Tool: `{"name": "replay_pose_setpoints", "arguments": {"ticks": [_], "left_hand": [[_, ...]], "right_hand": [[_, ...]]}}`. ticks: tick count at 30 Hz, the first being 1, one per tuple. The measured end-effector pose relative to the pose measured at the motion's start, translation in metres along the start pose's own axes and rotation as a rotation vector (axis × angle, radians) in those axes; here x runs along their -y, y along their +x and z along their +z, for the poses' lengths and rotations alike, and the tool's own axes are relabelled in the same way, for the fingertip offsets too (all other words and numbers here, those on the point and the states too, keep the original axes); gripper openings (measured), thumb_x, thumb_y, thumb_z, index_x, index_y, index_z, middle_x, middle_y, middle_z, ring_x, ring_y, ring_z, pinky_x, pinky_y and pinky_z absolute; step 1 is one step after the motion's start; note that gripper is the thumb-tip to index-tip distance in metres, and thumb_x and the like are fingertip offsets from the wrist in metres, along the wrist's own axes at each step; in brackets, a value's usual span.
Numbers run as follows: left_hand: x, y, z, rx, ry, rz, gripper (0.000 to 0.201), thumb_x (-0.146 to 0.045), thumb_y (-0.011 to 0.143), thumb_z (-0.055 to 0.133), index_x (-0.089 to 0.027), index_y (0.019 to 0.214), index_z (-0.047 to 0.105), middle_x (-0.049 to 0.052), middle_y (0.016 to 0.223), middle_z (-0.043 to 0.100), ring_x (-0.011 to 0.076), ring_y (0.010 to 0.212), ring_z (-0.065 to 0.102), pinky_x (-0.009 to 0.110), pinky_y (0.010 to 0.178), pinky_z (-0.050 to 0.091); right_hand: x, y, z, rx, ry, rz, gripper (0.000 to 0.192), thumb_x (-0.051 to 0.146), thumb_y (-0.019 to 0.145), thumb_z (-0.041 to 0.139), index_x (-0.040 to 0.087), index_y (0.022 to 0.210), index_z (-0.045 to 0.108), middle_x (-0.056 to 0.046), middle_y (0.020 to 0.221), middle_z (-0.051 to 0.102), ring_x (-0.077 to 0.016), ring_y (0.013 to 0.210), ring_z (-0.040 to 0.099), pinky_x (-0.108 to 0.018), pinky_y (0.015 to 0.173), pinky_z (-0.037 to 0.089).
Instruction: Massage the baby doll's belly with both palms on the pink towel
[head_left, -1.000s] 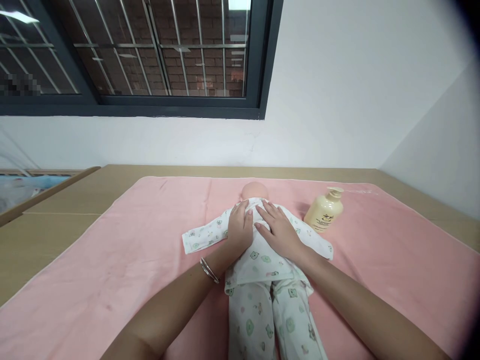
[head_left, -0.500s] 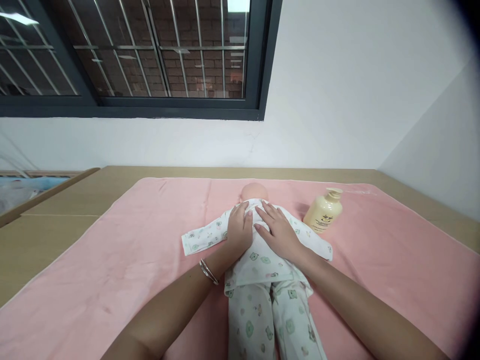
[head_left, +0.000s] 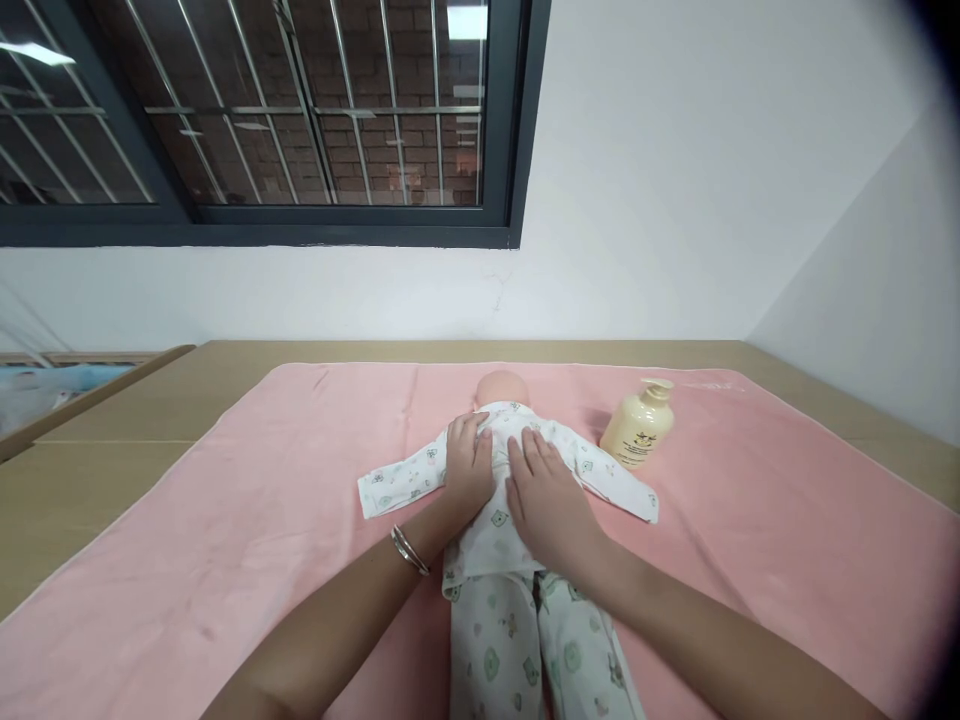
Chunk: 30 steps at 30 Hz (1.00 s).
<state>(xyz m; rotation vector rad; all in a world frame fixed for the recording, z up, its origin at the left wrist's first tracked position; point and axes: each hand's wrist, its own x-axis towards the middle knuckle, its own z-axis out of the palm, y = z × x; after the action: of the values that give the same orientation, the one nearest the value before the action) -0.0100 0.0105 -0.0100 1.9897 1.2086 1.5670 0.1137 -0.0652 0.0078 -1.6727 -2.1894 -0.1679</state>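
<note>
A baby doll (head_left: 501, 388) in a white printed sleepsuit (head_left: 517, 620) lies face down on a pink towel (head_left: 247, 530), head toward the wall. My left hand (head_left: 466, 466) rests flat on the doll's upper back, left of the spine, fingers toward the collar. Beside it, my right hand (head_left: 546, 500) lies flat on the back's right side, fingers spread. Both palms press on the cloth and grip nothing. A bangle (head_left: 409, 549) circles my left wrist.
A cream pump bottle (head_left: 637, 425) stands on the towel right of the doll's arm. The towel covers a wooden surface (head_left: 120, 450) that reaches the white wall. A barred window (head_left: 262, 110) is above left. A lower ledge (head_left: 45, 395) sits far left.
My right hand has slid down the doll's back toward me. The left hand stayed near the collar. The view tilted slightly.
</note>
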Motion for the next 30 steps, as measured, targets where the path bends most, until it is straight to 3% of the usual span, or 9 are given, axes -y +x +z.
{"name": "replay_pose_setpoints", "arguments": {"ticks": [3, 6, 9, 11, 16, 19, 22, 27, 30], "left_hand": [[-0.001, -0.002, -0.004, 0.000, -0.050, 0.051, 0.031, -0.031, 0.097, 0.033, -0.020, 0.115, 0.055, 0.009, 0.116, 0.057, 0.0205, 0.113, 0.051, 0.039, 0.101, 0.040], [-0.001, -0.005, -0.006, 0.003, -0.062, 0.117, 0.030, -0.030, 0.097, 0.033, -0.020, 0.114, 0.055, 0.009, 0.115, 0.058, 0.0202, 0.111, 0.052, 0.039, 0.100, 0.040], [0.001, -0.005, -0.004, -0.017, -0.048, 0.151, 0.028, -0.029, 0.096, 0.035, -0.019, 0.113, 0.055, 0.009, 0.112, 0.059, 0.0202, 0.109, 0.053, 0.040, 0.099, 0.042], [0.004, -0.005, -0.003, -0.018, -0.030, 0.158, 0.028, -0.029, 0.095, 0.036, -0.019, 0.113, 0.055, 0.009, 0.113, 0.059, 0.0206, 0.110, 0.053, 0.040, 0.099, 0.042], [0.009, -0.002, 0.001, 0.066, 0.066, 0.085, 0.027, -0.026, 0.091, 0.045, -0.019, 0.114, 0.056, 0.009, 0.116, 0.062, 0.0220, 0.112, 0.054, 0.042, 0.101, 0.041], [0.008, 0.002, 0.001, 0.117, 0.085, 0.022, 0.028, -0.025, 0.090, 0.045, -0.018, 0.114, 0.058, 0.009, 0.120, 0.063, 0.0219, 0.114, 0.054, 0.043, 0.105, 0.039], [0.004, 0.004, 0.002, 0.148, 0.077, -0.070, 0.032, -0.027, 0.093, 0.038, -0.017, 0.115, 0.060, 0.009, 0.124, 0.062, 0.0214, 0.120, 0.052, 0.045, 0.110, 0.034], [-0.002, -0.003, 0.007, 0.193, 0.153, -0.141, 0.040, -0.029, 0.096, 0.030, -0.020, 0.125, 0.056, 0.008, 0.139, 0.053, 0.0214, 0.135, 0.039, 0.049, 0.118, 0.017], [-0.003, -0.008, 0.008, 0.183, 0.163, -0.131, 0.042, -0.031, 0.097, 0.028, -0.021, 0.128, 0.055, 0.008, 0.141, 0.051, 0.0214, 0.137, 0.036, 0.049, 0.118, 0.017]], "right_hand": [[0.004, -0.001, -0.005, 0.025, 0.044, -0.187, 0.055, 0.021, 0.092, 0.037, 0.009, 0.145, 0.034, -0.016, 0.153, 0.029, -0.0312, 0.144, 0.015, -0.051, 0.116, 0.019], [-0.013, 0.014, -0.008, 0.084, 0.123, -0.271, 0.051, 0.026, 0.095, 0.036, 0.019, 0.146, 0.035, -0.008, 0.153, 0.031, -0.0256, 0.144, 0.016, -0.051, 0.117, 0.014], [-0.038, 0.031, -0.005, 0.108, 0.189, -0.190, 0.051, 0.040, 0.098, 0.032, 0.022, 0.146, 0.033, -0.005, 0.155, 0.025, -0.0242, 0.145, 0.015, -0.051, 0.116, 0.015], [-0.047, 0.036, -0.002, 0.095, 0.192, -0.071, 0.058, 0.049, 0.098, 0.029, 0.019, 0.148, 0.030, -0.009, 0.156, 0.023, -0.0255, 0.144, 0.016, -0.050, 0.116, 0.018], [-0.026, 0.018, 0.003, 0.062, 0.032, 0.154, 0.067, 0.046, 0.097, 0.030, 0.000, 0.145, 0.030, -0.024, 0.150, 0.031, -0.0322, 0.141, 0.024, -0.049, 0.114, 0.022], [-0.007, 0.006, 0.002, 0.049, -0.002, 0.066, 0.059, 0.035, 0.096, 0.033, 0.002, 0.144, 0.033, -0.022, 0.151, 0.030, -0.0322, 0.142, 0.022, -0.049, 0.115, 0.022], [-0.005, 0.006, 0.000, 0.042, 0.044, -0.066, 0.055, 0.028, 0.094, 0.037, 0.007, 0.145, 0.035, -0.017, 0.153, 0.027, -0.0301, 0.143, 0.018, -0.048, 0.116, 0.020], [-0.033, 0.026, 0.001, 0.077, 0.180, -0.158, 0.054, 0.035, 0.096, 0.036, 0.017, 0.147, 0.032, -0.009, 0.156, 0.023, -0.0250, 0.145, 0.013, -0.049, 0.117, 0.016], [-0.050, 0.037, 0.005, 0.082, 0.236, -0.091, 0.058, 0.048, 0.098, 0.029, 0.018, 0.148, 0.029, -0.009, 0.156, 0.021, -0.0246, 0.145, 0.013, -0.050, 0.116, 0.016]]}}
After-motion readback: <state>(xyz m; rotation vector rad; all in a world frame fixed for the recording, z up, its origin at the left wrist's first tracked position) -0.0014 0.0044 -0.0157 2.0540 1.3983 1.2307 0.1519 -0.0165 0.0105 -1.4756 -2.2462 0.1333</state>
